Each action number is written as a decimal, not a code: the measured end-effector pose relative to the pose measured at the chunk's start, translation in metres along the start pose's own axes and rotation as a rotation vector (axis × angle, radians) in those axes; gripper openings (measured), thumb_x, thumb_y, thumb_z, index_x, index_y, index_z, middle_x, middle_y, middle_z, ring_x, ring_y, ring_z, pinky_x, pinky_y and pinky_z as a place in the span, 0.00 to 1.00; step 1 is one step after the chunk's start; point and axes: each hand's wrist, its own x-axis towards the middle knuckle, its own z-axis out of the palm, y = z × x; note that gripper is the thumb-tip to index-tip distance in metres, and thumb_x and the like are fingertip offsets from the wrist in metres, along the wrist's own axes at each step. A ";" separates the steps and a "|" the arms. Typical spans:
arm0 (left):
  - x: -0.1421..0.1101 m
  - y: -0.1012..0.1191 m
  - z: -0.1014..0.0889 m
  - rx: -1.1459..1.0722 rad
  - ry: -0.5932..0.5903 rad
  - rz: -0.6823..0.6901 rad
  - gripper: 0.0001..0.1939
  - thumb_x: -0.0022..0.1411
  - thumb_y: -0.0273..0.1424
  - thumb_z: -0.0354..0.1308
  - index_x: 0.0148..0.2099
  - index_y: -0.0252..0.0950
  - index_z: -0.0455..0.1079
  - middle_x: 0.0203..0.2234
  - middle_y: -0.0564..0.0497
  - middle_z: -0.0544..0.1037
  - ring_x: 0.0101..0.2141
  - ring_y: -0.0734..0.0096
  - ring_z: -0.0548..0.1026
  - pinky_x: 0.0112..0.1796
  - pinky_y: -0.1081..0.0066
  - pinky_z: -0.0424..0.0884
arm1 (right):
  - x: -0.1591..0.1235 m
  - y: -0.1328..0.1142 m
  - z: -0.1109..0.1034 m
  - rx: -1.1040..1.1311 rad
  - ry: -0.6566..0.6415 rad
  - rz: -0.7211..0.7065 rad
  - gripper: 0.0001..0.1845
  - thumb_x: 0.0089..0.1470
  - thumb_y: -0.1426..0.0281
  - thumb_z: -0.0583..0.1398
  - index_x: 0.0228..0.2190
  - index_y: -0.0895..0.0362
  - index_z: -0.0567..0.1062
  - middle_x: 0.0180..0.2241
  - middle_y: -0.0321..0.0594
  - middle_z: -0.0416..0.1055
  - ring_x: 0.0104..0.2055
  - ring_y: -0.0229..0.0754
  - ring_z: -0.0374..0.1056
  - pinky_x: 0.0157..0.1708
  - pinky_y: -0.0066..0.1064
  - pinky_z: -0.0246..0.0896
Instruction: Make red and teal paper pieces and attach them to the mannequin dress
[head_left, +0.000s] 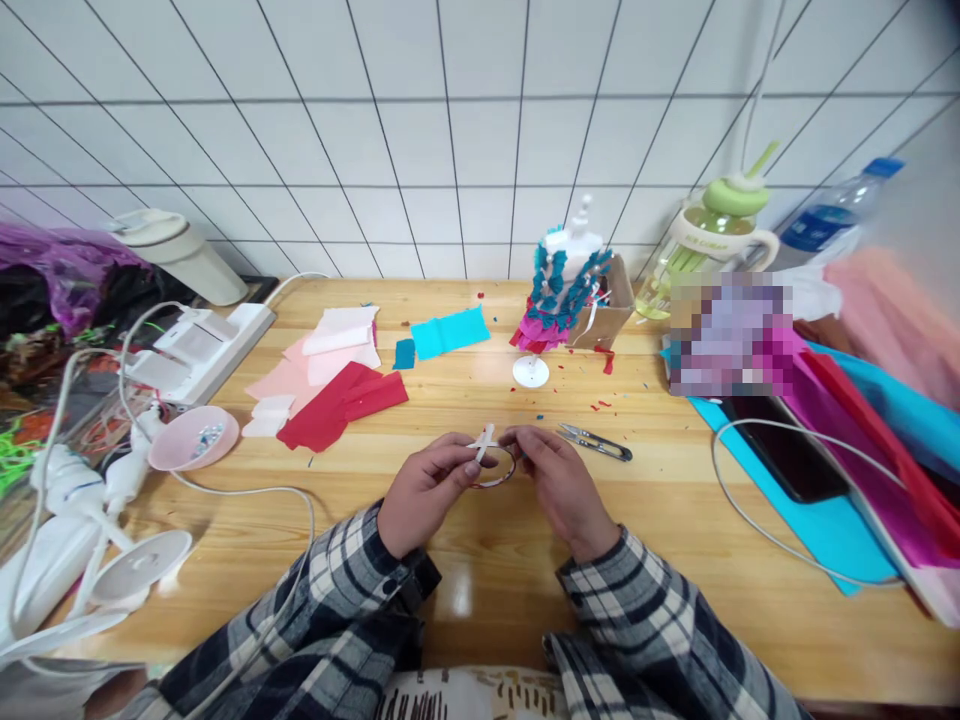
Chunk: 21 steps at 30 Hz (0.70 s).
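Observation:
Between thumb and fingers, my left hand [429,490] pinches a thin dark-and-white ring [493,484]. A short white strip [486,440] sticks up at those same fingertips. My right hand [561,485] is closed, its fingertips at the ring's right edge; what they pinch is hidden. Small thread snips [596,442] lie just beyond the right hand. Farther back stands a small white dress-form stand [531,371], draped with teal crinkled strips [547,280] and a pink-red ruffle [541,333].
Red paper [341,405], pale pink pieces [300,372] and a blue piece [450,333] lie left of centre. Leftward are a pink bead bowl [193,440], power strip [217,350] and cable. Rightward are a phone [787,450], coloured sheets, a green-lidded jug [701,240] and a bottle [836,215].

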 end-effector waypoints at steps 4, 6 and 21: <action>0.001 0.019 -0.009 0.029 0.035 0.039 0.15 0.67 0.33 0.50 0.50 0.39 0.74 0.46 0.45 0.74 0.47 0.63 0.72 0.48 0.64 0.68 | 0.004 -0.038 -0.005 -0.284 0.036 -0.271 0.12 0.53 0.61 0.60 0.37 0.54 0.75 0.34 0.39 0.72 0.34 0.40 0.64 0.34 0.32 0.60; 0.001 0.030 -0.011 0.162 0.059 0.096 0.16 0.67 0.31 0.48 0.53 0.39 0.71 0.48 0.45 0.73 0.48 0.63 0.71 0.48 0.64 0.68 | 0.005 -0.059 -0.003 -0.453 -0.040 -0.442 0.12 0.55 0.61 0.59 0.38 0.54 0.75 0.34 0.39 0.71 0.34 0.40 0.64 0.34 0.32 0.60; -0.005 0.037 -0.010 0.932 0.260 0.205 0.13 0.64 0.35 0.53 0.49 0.36 0.65 0.38 0.46 0.77 0.39 0.62 0.73 0.41 0.62 0.67 | 0.010 -0.068 0.002 -1.108 -0.166 -0.667 0.09 0.57 0.69 0.57 0.38 0.51 0.77 0.35 0.37 0.78 0.38 0.46 0.69 0.39 0.38 0.59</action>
